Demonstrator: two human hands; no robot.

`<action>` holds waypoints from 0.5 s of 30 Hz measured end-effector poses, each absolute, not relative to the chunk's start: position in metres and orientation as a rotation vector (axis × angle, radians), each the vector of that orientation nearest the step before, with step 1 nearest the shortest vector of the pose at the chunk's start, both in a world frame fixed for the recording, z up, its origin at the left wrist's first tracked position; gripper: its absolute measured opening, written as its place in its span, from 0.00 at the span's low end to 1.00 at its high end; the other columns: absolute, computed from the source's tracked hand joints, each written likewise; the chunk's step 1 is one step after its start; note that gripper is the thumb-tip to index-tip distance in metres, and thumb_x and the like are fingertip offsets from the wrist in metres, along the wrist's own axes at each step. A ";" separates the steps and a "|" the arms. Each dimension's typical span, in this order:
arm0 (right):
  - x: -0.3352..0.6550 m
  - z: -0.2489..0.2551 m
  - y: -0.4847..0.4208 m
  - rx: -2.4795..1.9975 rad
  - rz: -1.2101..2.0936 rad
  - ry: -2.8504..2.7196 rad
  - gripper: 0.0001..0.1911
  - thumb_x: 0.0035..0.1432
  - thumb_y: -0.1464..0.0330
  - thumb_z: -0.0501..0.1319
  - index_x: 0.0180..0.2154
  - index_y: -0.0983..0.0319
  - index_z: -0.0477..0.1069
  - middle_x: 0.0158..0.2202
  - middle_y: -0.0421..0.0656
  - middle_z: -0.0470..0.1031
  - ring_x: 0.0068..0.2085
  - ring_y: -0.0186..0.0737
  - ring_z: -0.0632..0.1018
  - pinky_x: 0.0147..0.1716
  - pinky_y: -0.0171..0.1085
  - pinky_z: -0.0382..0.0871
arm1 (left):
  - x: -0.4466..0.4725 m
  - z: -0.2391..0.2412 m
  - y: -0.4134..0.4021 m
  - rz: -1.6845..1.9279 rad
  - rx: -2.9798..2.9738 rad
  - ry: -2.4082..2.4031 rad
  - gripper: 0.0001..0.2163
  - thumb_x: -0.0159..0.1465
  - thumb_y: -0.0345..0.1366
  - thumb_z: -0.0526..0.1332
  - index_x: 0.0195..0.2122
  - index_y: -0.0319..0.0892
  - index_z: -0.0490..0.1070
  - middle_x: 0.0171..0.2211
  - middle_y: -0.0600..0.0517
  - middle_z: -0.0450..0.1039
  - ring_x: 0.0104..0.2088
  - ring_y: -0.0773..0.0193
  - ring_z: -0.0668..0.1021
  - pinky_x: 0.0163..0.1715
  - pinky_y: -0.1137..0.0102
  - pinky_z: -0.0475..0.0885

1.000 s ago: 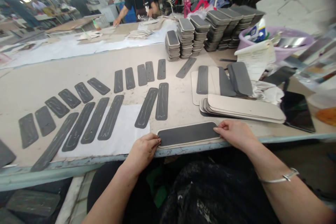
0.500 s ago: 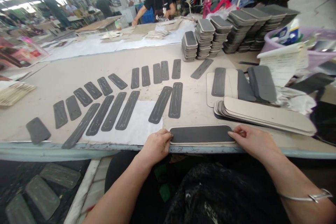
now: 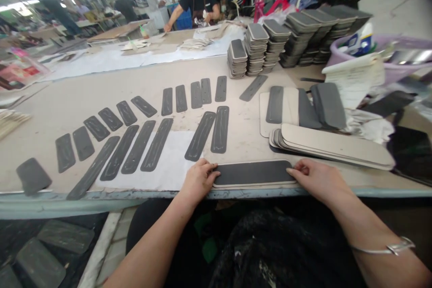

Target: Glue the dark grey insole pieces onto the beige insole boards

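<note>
A long dark grey strip with rounded corners [image 3: 254, 173] lies on a slightly larger beige panel [image 3: 236, 185] at the table's front edge. The panel's pale border shows around it. At the strip's left end, my left hand [image 3: 199, 177] is closed, thumb and fingertips on the corner. My right hand [image 3: 315, 177] pinches the opposite end with its thumb and forefinger, the other fingers curled. Beyond my left hand, several dark strips with shiny streaks [image 3: 157, 145] lie spread on white paper [image 3: 175, 153] and on the table.
Long beige panels [image 3: 334, 144] are piled to the right, close behind my right hand. Dark grey pieces [image 3: 327, 105] lie past them. Tall stacks of panels [image 3: 258, 49] and a purple basin [image 3: 340, 51] stand farther back. Across the table, a masked person [image 3: 197, 2] reaches over papers.
The view has turned a little to the right, so the table's things sit farther left. Both hands stay at the strip's two ends, and the strip keeps its place on the panel.
</note>
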State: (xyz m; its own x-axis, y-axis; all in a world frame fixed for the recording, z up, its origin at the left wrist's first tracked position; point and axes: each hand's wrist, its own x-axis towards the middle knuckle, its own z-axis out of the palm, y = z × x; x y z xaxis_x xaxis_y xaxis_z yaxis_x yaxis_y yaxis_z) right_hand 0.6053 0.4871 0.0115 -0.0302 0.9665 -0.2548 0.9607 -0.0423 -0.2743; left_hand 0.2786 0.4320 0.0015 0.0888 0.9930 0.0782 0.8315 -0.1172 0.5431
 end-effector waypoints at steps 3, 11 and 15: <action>0.604 0.015 0.487 -2.183 0.586 -2.177 0.15 0.52 0.53 0.56 0.28 0.57 0.70 0.23 0.37 0.72 0.26 0.37 0.72 0.26 0.36 0.58 | 0.279 0.001 0.432 0.600 2.005 1.814 0.08 0.59 0.35 0.61 0.38 0.40 0.75 0.31 0.51 0.69 0.33 0.65 0.74 0.35 0.71 0.70; 0.605 0.017 0.488 -2.167 0.588 -2.191 0.15 0.51 0.54 0.56 0.26 0.57 0.71 0.22 0.38 0.72 0.26 0.37 0.71 0.24 0.35 0.57 | 0.280 0.001 0.432 0.559 2.032 1.851 0.07 0.60 0.35 0.60 0.35 0.41 0.77 0.29 0.51 0.68 0.31 0.67 0.73 0.33 0.72 0.70; 0.602 0.017 0.487 -2.153 0.576 -2.178 0.15 0.51 0.54 0.56 0.26 0.57 0.73 0.22 0.39 0.72 0.25 0.38 0.71 0.24 0.35 0.57 | 0.281 0.001 0.432 0.545 2.040 1.862 0.07 0.60 0.35 0.59 0.33 0.42 0.77 0.29 0.51 0.68 0.31 0.67 0.73 0.33 0.72 0.70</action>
